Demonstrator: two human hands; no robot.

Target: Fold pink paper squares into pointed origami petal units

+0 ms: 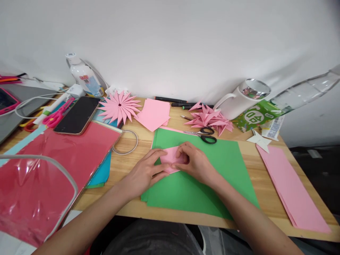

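A small pink sheet of paper [170, 156], partly covered by fingers, lies on a stack of green paper [212, 177]. My left hand [146, 170] holds its left edge, index finger and thumb apart on the paper. At the right side my right hand [195, 159] is closed, its curled fingers and thumb gripping the paper. Black-handled scissors [207, 134] rest on the back edge of the green stack. Just behind is a pile of pink paper pieces [154, 113]. A pink folded paper star [120, 105] stands to its left, and several pink folded pieces [208, 118] sit to the right.
On the left are a red plastic-covered pack [61, 152], a phone [77, 115], pink scissors [58, 112] and a white bottle [86, 78]. Pens [170, 100], a white mug [236, 101], a green packet [256, 115] and a clear bottle [302, 92] line the back. Pink strips [294, 191] lie right.
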